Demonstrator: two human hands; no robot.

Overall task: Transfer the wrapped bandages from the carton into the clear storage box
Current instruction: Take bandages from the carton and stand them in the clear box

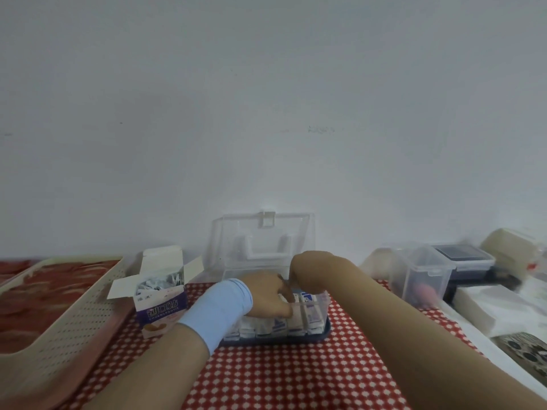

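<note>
Fingers (284, 312) of the left grip (266, 294) curl round wrapped bandages (307, 319) standing upright in the clear storage box (324, 303). The right grip (299, 272) dips in beside it, its closure hidden. The open carton (161, 307), part full, stands to the left, nearer the left grip, on the red-checked table (266, 377) below a white wall (266, 113).

1. you're in what looks like a home room: a plain white wall (266, 99) rises right behind the tabletop (251, 389).
2. a red-and-white patterned cloth (319, 365) covers that tabletop, the household sort.
3. a cream perforated basket (68, 327) sits at your left.
4. small clear lidded containers (426, 276) and a stack of white tissues (488, 303) crowd your right, everyday storage rather than shop or lab gear.
</note>
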